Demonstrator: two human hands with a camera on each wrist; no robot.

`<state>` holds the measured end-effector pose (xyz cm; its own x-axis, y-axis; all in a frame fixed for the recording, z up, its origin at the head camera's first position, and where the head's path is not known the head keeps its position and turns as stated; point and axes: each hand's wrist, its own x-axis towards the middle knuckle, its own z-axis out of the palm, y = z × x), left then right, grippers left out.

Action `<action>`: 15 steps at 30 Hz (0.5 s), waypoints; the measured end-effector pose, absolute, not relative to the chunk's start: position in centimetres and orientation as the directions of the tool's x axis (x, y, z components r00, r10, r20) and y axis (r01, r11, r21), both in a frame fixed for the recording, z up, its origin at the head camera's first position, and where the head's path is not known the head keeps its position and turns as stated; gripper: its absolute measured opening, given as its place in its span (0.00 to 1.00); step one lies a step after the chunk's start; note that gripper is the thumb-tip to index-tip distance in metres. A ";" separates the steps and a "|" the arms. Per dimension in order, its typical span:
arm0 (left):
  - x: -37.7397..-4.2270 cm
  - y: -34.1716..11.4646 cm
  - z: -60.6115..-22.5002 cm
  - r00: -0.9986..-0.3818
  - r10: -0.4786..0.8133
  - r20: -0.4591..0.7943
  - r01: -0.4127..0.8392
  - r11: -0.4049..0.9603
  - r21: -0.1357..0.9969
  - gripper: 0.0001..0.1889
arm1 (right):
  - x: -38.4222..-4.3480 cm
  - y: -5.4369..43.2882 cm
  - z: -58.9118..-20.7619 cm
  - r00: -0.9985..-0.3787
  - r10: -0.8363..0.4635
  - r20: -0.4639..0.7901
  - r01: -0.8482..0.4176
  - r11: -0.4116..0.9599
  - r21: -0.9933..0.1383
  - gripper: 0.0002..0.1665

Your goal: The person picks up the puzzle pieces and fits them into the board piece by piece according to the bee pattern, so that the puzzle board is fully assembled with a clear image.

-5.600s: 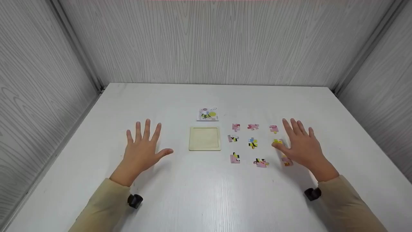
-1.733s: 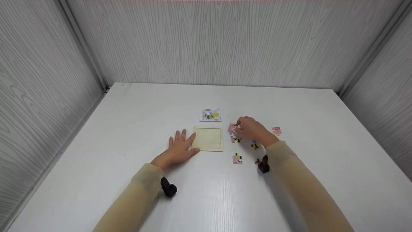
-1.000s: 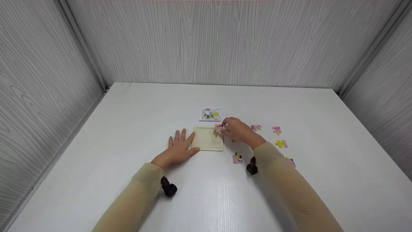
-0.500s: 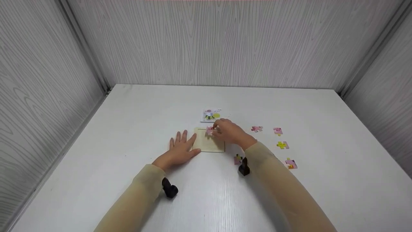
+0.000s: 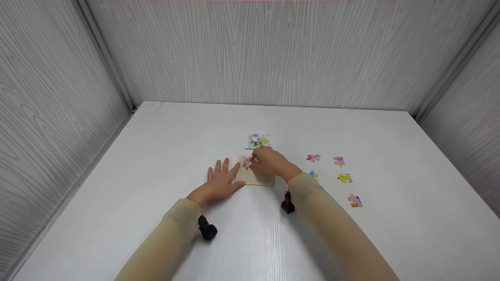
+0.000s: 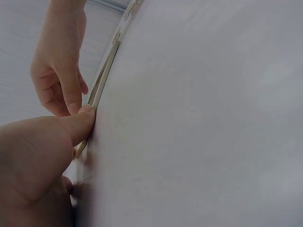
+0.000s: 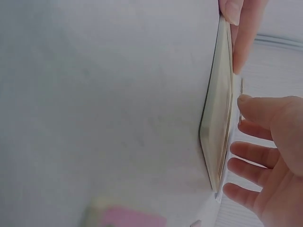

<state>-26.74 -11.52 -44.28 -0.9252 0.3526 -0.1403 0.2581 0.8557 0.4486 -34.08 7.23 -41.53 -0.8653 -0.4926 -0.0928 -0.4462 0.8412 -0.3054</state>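
My right hand (image 5: 271, 162) pinches a pink jigsaw piece (image 5: 247, 161) between thumb and fingers, over the far left corner of a pale wooden puzzle tray (image 5: 256, 184). In the right wrist view the piece (image 7: 242, 85) shows edge-on, just above the tray (image 7: 218, 113). My left hand (image 5: 219, 184) rests on the table with its fingers spread, thumb and forefinger at the tray's left edge. The left wrist view has the left thumb (image 6: 78, 125) touching the tray's rim. Bare wood shows inside the tray; the right hand covers part of it.
Behind the tray lies a bee picture card (image 5: 259, 140). Several loose pieces lie to the right, among them a pink one (image 5: 313, 157), a yellow one (image 5: 344, 178) and a pink-orange one (image 5: 354, 200). The right sleeve (image 5: 320, 210) hides others. Grained panels wall the table in.
Both hands were raised and spread at first. My left hand came down beside the tray; my right hand picked up the pink jigsaw piece and carried it left to the tray's far left corner.
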 end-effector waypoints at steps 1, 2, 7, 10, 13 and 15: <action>-26.8 -11.5 -44.3 -0.925 0.353 -0.144 0.257 0.857 0.447 0.37 | -34.1 7.1 -41.6 -0.868 -0.486 -0.100 -0.439 0.847 -0.301 0.17; -26.8 -11.5 -44.3 -0.924 0.353 -0.148 0.256 0.858 0.446 0.37 | -34.1 7.1 -41.7 -0.870 -0.483 -0.103 -0.437 0.849 -0.297 0.17; -26.9 -11.5 -44.4 -0.926 0.344 -0.153 0.246 0.860 0.448 0.37 | -34.3 6.6 -41.8 -0.873 -0.478 -0.098 -0.434 0.852 -0.291 0.16; -26.9 -11.5 -44.4 -0.927 0.345 -0.146 0.247 0.857 0.453 0.37 | -34.4 6.4 -41.9 -0.874 -0.478 -0.089 -0.436 0.851 -0.292 0.16; -26.8 -11.5 -44.4 -0.927 0.348 -0.142 0.253 0.858 0.447 0.37 | -34.5 6.2 -41.9 -0.874 -0.479 -0.080 -0.439 0.850 -0.292 0.15; -26.8 -11.5 -44.4 -0.926 0.349 -0.140 0.257 0.858 0.444 0.37 | -34.5 6.2 -41.9 -0.876 -0.476 -0.077 -0.437 0.851 -0.292 0.15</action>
